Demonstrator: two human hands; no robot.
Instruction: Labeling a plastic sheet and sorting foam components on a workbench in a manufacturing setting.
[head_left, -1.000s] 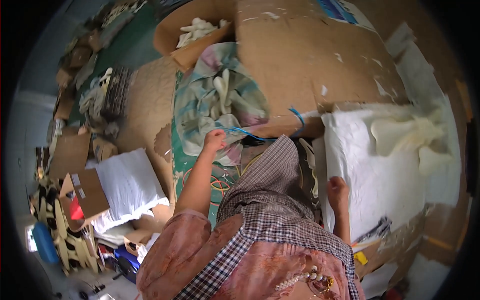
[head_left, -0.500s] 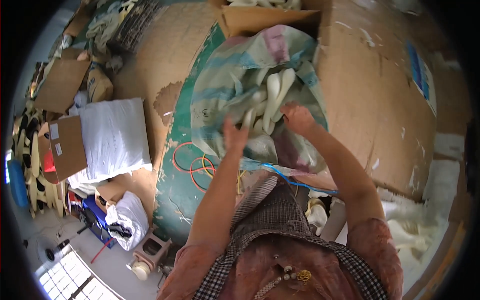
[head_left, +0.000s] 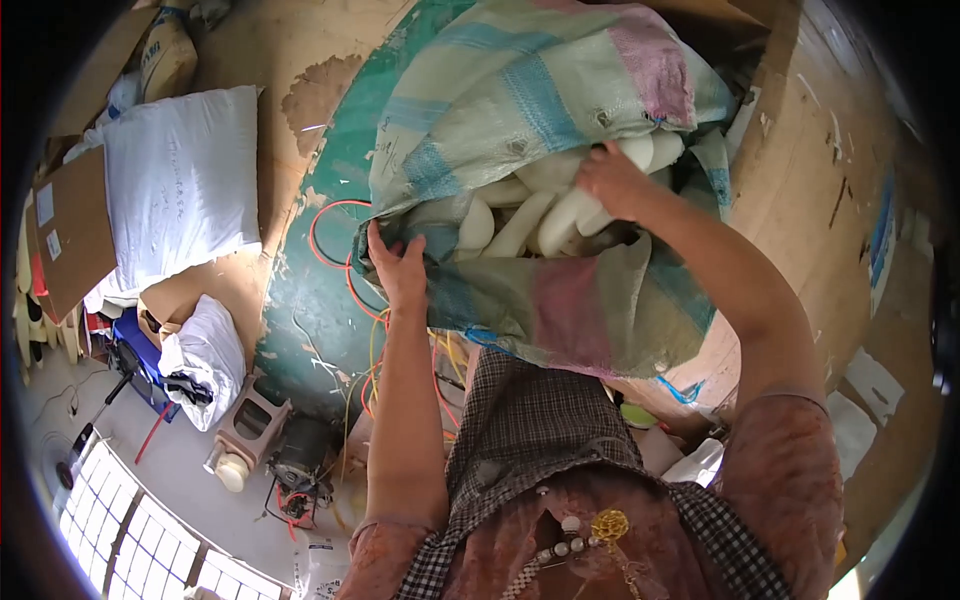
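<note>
Woven plastic sheeting, pale with blue and pink bands, forms the sack (head_left: pixel 500 92), which lies on the green bench (head_left: pixel 300 345) in front of the person. Smooth, pale curved pieces (head_left: pixel 515 228) lie within its mouth, which faces the person, presumably for direct access. The left hand (head_left: pixel 400 270) is at the left rim, fingers spread apart, apparently to keep the mouth wide; whether they clamp the fabric cannot be told. The right hand (head_left: pixel 615 185) rests over the pieces, fingers curled; closure on a single piece cannot be confirmed. Red tubing (head_left: pixel 313 232) loops beside the sack; a white package (head_left: pixel 185 180) stands farther left. Compared with half a second earlier, the left hand has shifted from above the pieces to the rim, and the sack's far wall now overhangs the contents.
</note>
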